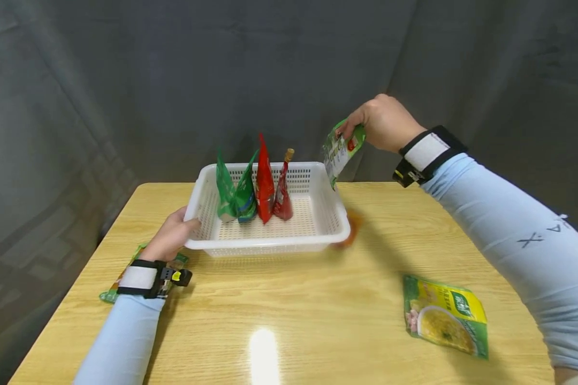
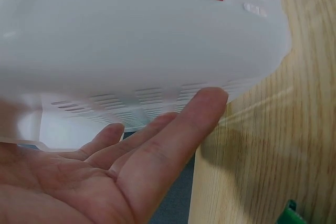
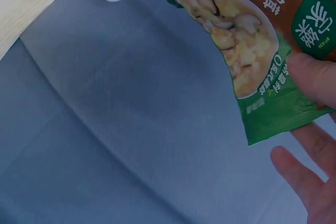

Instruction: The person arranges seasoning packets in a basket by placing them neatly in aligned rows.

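- Right, biggest first: table [image 1: 289,299], pale wood, w/ everything on it. Keep the work over the tabletop so nothing I fumble goes off the far edge.
- White basket [image 1: 270,243] sits mid-table, perforated walls. My left hand [image 1: 170,238] lies flat against its left wall, fingers [image 2: 173,129] straight, pressing, not curled round anything. Good brace, I reckon; a light basket like that would prob. skid if a pouch bumps it.
- Soup packet [image 1: 343,151] is up in the air, above and just outside the basket's right rear corner. My right hand [image 1: 382,124] pinches it by its top edge, thumb on one face, fingers behind; it hangs tilted.
- To do this well: carry it in over the rim before lowering, bottom edge first, upright like the others. Don't let go high, a floppy pouch will likely tip flat.
- Four upright pouches in the basket: two green pouches [image 1: 236,192], a red pouch [image 1: 265,182], a red spouted pouch [image 1: 283,192], packed close at left-centre. Free floor is to their right; aim there, approx. beside the spouted one, w/o knocking the row.
- Yellow-green packet [image 1: 445,315] lies flat on the table at front right, well apart.
- Another packet [image 1: 111,291] shows partly under my left wrist.
- Orange blur just beside the basket's right front corner; can't tell what it is.
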